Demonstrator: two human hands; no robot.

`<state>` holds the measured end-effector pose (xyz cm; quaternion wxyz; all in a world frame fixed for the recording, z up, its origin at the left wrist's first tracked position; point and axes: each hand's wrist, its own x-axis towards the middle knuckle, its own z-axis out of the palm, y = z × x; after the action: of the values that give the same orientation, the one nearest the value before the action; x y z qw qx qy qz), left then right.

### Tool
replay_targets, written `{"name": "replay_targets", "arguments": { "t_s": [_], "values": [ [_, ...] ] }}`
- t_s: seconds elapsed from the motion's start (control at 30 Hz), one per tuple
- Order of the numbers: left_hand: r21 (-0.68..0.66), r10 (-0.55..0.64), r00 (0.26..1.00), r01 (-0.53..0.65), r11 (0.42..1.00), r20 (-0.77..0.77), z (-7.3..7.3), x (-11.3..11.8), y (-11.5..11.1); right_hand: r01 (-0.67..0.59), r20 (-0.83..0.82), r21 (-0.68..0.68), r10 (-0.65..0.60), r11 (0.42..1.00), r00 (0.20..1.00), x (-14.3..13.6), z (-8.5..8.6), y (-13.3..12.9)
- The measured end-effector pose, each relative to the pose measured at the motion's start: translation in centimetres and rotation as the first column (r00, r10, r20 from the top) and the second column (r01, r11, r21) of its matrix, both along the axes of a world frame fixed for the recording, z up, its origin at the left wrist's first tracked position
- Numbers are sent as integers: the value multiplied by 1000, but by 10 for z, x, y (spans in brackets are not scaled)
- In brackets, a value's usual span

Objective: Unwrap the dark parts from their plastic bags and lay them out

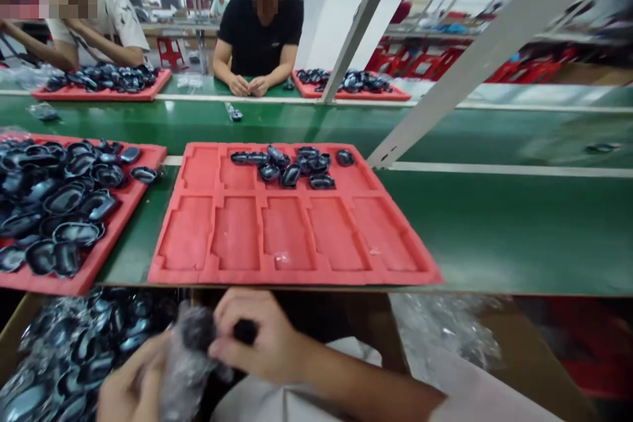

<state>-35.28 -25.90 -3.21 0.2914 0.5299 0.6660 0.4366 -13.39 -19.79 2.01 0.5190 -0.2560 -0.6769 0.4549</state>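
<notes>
At the lower left, my left hand (133, 382) is closed around a clear plastic bag (185, 369), held upright over the edge of a box. A dark shape shows through the bag's upper part, too blurred to name. My right hand (262, 336) is beside the bag's top, thumb and fingers curled in a pinch. Something dark shows between those fingers; I cannot tell whether it is a held part or a gap. Beyond both hands lies a red foam tray (237, 201) with rectangular pockets and several glossy dark shell parts (290, 175) in its far row.
On the left, another red tray (123, 211) is heaped with dark shells. Below it stands a box of bagged shells (93, 349). Crumpled clear plastic bags (440, 326) lie at the lower right. A slanted metal post (445, 72) rises behind the tray. Two people sit across the green bench (494, 224).
</notes>
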Motion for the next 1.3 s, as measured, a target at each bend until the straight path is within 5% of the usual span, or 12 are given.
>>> {"name": "replay_targets", "arguments": {
  "t_s": [0.1,0.2,0.37,0.57,0.63,0.73,0.8,0.9,1.0,1.1,1.17,1.3],
  "values": [
    [-60,-399,917,398,915,-5,31,40,17,136,96,-195,-119,971,988,41,3,-13],
    [-33,-580,814,581,813,36,53,77,35,299,231,-183,-254,937,939,65,0,-24],
    [-146,-567,823,565,812,35,57,106,40,445,431,-11,-397,896,810,81,1,-29],
    [-144,-526,849,526,838,37,41,114,30,148,470,-194,-41,970,882,88,1,-24],
    [-98,-553,823,566,819,132,39,112,27,113,336,-358,15,927,942,88,-5,-23],
    [-36,-585,779,607,794,226,35,108,22,36,107,-614,37,789,994,83,-20,-20],
    [-62,-576,784,603,796,232,30,105,18,19,64,-669,31,743,997,77,-30,-19],
    [-148,-534,821,565,812,205,17,101,15,178,215,-541,-70,822,974,70,-38,-22],
    [-209,-457,880,474,855,126,9,96,14,326,340,-221,-240,919,909,70,-38,-30],
    [-232,-426,902,430,873,68,9,89,12,222,448,59,-225,973,865,72,-37,-37],
    [-259,-450,891,448,856,54,12,86,9,162,531,114,-198,980,824,70,-40,-38],
    [-276,-412,911,399,874,12,20,80,1,249,524,35,-230,968,820,47,-50,-30]
  ]
}}
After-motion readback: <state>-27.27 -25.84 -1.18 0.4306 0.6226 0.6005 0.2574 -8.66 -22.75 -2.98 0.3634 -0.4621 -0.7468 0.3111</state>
